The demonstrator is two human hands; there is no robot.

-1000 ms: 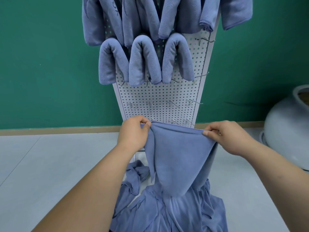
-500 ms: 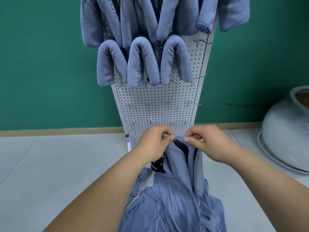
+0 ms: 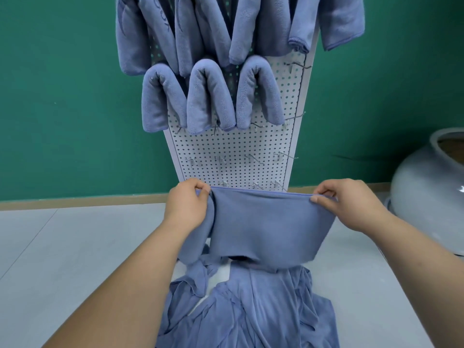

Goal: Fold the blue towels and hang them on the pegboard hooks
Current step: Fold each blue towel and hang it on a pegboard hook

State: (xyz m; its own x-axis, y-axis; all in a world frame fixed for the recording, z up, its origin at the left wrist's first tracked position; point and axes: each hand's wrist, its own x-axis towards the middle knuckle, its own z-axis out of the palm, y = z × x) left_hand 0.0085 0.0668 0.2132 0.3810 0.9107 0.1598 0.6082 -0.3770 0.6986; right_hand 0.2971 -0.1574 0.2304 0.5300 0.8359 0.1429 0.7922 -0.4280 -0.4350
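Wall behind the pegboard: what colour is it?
The wall is plain deep green, clearest in the head view.

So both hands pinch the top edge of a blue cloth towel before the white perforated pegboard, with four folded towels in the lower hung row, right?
Three, not four: the head view shows three folded blue towels in that row on the white perforated pegboard. The left hand and right hand do pinch the stretched blue cloth towel.

Flat dark green wall (image 3: pixel 62 96) across the back, thin tan skirting strip (image 3: pixel 75 200) along its foot, pale grey tiled floor (image 3: pixel 75 259) with faint seams, big round grey glazed pot (image 3: pixel 431 197) at right edge, soft even light.
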